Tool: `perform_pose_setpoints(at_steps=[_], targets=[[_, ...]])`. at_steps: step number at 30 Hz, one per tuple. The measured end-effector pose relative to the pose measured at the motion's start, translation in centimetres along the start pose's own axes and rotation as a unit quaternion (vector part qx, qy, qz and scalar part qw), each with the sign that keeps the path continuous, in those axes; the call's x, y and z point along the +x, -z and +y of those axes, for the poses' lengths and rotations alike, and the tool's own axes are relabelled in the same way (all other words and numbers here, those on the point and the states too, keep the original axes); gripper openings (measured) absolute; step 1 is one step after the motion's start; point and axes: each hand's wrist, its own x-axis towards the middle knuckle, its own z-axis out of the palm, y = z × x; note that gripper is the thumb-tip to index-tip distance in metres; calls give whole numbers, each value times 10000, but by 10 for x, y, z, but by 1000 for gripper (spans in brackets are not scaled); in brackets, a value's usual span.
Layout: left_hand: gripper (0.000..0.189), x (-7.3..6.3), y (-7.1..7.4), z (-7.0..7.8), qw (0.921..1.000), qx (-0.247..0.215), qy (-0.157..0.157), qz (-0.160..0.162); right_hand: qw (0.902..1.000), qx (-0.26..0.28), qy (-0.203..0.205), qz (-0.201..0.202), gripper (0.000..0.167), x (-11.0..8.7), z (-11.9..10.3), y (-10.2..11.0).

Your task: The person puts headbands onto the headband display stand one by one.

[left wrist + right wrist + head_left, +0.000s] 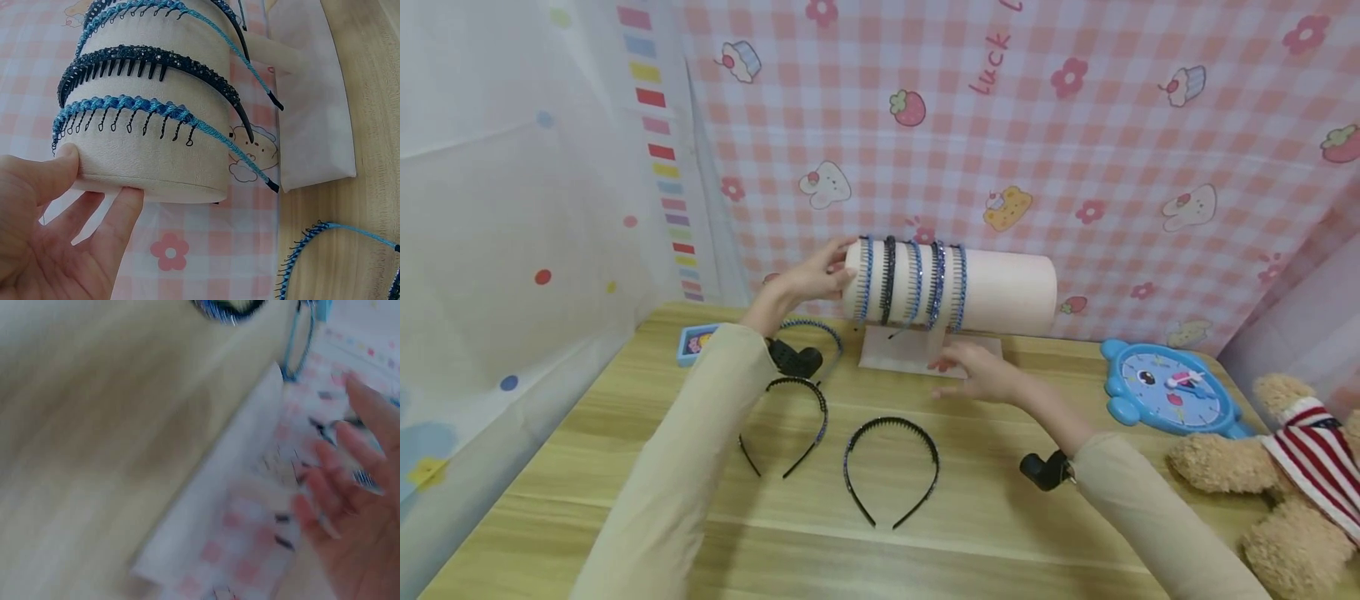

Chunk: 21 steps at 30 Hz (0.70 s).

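Note:
A pale padded roll (1011, 292) lies sideways on a stand with a flat base (891, 354). Several toothed headbands, blue and black, ring its left half; a blue braided one (147, 106) sits nearest the end. My left hand (805, 282) grips that left end, the thumb (62, 165) on its side below the blue headband and fingertips at the rim. Loosely bent and holding nothing, my right hand (977, 372) is in front of the base, near the stem (936, 342). In the right wrist view its fingers (322, 475) are spread and blurred.
On the wooden table (1000, 533) lie a dark headband (892, 421), another (823, 417) to its left and a blue one (831, 329) behind. A small blue-framed item (688, 346) is at left. To the right are a blue toy clock (1172, 387) and a teddy bear (1300, 492).

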Motion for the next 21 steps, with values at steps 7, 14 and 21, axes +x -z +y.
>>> perform_pose_setpoints(at_steps=[7, 14, 21], targets=[[62, -1, -1, 0, 10000, 40, -49, -33, 9855, 866, -523, -1363, 37, 3, -5, -37], [62, -1, -2, 0, 10000, -2, -52, -32, 9801, 901, -974, -1474, 24, 4, -7, -53], [62, -1, 0, 0, 10000, -20, -53, -11, 9720, 1056, -1411, -1552, 23, 1, -9, -48]])
